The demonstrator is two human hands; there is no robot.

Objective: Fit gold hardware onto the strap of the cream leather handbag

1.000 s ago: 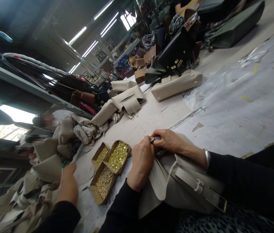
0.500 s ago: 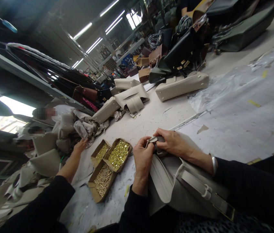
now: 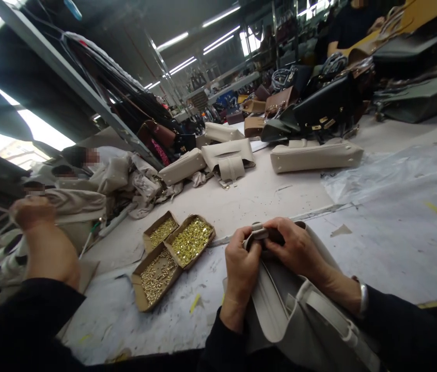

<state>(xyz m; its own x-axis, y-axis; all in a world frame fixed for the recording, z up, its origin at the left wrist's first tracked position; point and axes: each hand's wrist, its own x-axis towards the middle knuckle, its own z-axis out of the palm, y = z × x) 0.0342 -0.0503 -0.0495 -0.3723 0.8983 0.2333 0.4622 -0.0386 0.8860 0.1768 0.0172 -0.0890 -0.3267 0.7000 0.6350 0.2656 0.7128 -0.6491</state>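
Co-worker's hand (image 3: pixel 32 213) risen, two hands gripping one bag (image 3: pixel 303 320), three boxes (image 3: pixel 175 248)

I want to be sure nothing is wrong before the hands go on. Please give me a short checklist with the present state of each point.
1. Both hands on the work: ok. The left hand and right hand pinch the top edge of the beige bag together.
2. Small part between the fingertips: cannot tell; the fingers hide it.
3. Bag supported: ok. It lies partly on the table, partly toward the lap.
4. Brass fittings within reach: ok. Three open cardboard boxes sit beside the left hand.
5. Co-worker's hand apart from the work: ok, raised far to the left.
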